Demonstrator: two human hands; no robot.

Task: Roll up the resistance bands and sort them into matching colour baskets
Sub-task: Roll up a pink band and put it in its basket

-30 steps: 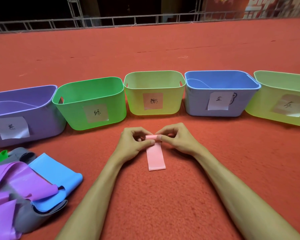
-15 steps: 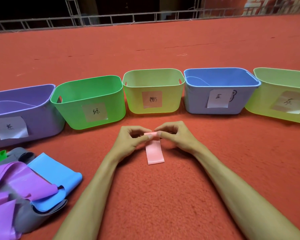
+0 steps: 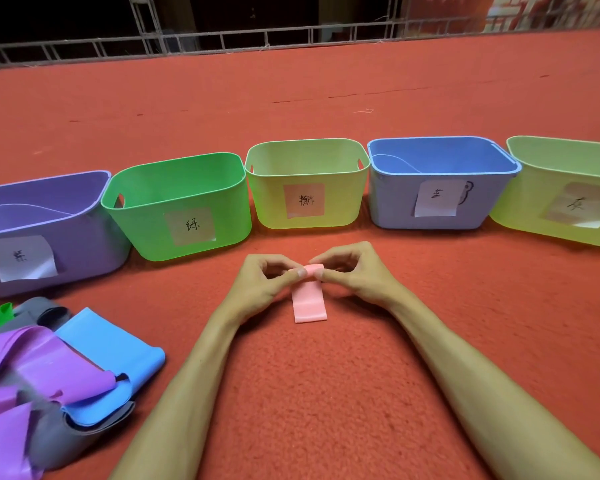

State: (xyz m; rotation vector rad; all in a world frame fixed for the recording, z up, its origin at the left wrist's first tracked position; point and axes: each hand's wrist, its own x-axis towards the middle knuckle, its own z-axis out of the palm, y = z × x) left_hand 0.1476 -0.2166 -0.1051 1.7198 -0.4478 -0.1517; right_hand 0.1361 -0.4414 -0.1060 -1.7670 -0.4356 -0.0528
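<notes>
Head view, left to right: purple basket (image 3: 84, 244), green basket (image 3: 146, 223), yellow basket (image 3: 267, 202), blue basket (image 3: 392, 202), second yellow basket (image 3: 527, 202), only inner walls showing. Pink band (image 3: 309, 304) lies on the carpet (image 3: 326, 393), lengthwise toward the middle one; left hand (image 3: 260, 282) and right hand (image 3: 354, 271) pinch its rolled far end.

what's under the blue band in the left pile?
A grey band shows beneath the blue band, sticking out along its near edge. A purple band overlaps the blue one's left side. Anything deeper is covered.
</notes>
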